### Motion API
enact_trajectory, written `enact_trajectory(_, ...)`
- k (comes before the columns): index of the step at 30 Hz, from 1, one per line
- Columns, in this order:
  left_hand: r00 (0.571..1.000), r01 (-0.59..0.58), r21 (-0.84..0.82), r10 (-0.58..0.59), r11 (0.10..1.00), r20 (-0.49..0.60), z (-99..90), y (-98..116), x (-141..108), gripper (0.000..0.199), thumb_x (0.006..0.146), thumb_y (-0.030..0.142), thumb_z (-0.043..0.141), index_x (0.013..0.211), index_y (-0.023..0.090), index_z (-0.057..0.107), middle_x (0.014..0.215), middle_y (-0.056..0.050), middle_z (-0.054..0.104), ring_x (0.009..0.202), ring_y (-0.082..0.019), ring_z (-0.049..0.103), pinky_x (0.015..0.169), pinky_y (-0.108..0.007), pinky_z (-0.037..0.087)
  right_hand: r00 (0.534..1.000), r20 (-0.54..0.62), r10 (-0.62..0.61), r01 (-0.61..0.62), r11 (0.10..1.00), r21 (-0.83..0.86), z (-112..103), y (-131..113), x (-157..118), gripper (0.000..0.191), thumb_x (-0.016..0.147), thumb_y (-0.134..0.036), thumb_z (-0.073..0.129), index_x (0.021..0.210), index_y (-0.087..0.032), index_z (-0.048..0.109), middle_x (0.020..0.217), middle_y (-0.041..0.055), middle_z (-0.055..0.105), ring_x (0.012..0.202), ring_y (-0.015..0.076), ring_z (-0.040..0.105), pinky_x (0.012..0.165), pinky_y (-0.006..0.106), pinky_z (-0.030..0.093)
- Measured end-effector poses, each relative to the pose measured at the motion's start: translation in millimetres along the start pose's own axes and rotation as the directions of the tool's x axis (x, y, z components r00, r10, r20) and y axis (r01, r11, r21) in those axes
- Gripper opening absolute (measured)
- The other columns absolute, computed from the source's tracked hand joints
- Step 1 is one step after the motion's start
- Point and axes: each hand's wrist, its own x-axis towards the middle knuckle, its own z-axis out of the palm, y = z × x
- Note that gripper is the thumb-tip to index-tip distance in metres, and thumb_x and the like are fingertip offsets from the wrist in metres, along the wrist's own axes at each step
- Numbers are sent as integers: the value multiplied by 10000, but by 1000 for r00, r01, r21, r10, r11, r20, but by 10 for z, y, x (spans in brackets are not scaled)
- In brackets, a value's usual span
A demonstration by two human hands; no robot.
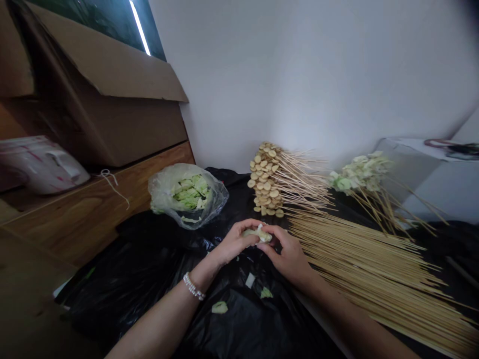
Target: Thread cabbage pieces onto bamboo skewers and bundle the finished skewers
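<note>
The left hand [234,243] and right hand [291,254] meet near the center of the frame, fingers of both closed around a pale leaf piece [264,236], seemingly cabbage, apparently folding or bunching it. Shifting it would call for a light, steady pinch. Bare skewers [359,259] lie close beside the right hand, and loaded skewers [267,179] stand just beyond, so room looks tighter there than over the black plastic [254,324] at bottom center. An open plastic bag [218,192] of leaves sits upper left of the hands.
</note>
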Motion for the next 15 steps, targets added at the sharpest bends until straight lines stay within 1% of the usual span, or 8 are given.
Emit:
enact_trajectory(3,1000,-10,12,10,1000,16,-3,5,-3,335,691,131,619,1021,150,675,891,-29,670,781,-148,574,720,-232,408,999,6,44,-44,998,46,-13,-4,15,172,834,-266,596,1003,-236,593,962,22,681,771,164,633,667,286,517)
enact_trajectory(5,999,-31,25,31,999,15,2,-5,3,332,676,108,605,999,145,676,891,-29,665,788,-146,569,726,-227,405,1000,3,20,-21,1000,16,-7,15,6,162,856,-250,554,1014,-228,583,964,30,681,777,165,634,671,286,512)
enact_trajectory(7,998,-70,63,70,996,0,14,-21,10,304,676,99,593,966,139,674,881,-30,656,788,-147,564,731,-227,407,999,0,-36,36,997,-71,12,44,-16,180,878,-235,514,1050,-216,565,985,50,676,829,183,632,718,308,506)
enact_trajectory(9,993,-111,120,114,987,-23,30,-37,13,269,686,99,588,940,139,666,868,-31,647,787,-148,559,734,-229,411,995,-12,-97,93,977,-193,39,67,-42,199,881,-218,501,1074,-204,550,1004,71,667,897,211,619,783,347,492)
enact_trajectory(12,989,-131,191,141,973,-40,48,-55,9,235,685,90,594,906,146,650,839,-20,632,759,-140,548,715,-224,412,990,-28,-139,121,931,-345,70,65,-65,192,849,-190,521,1038,-195,551,967,83,654,925,246,592,820,389,467)
enact_trajectory(15,988,-127,243,144,962,-53,49,-61,7,220,662,67,592,860,147,646,800,-8,623,736,-136,542,698,-221,411,990,1,-143,134,920,-367,49,31,-46,164,833,-176,524,991,-194,567,924,79,651,897,241,586,803,375,461)
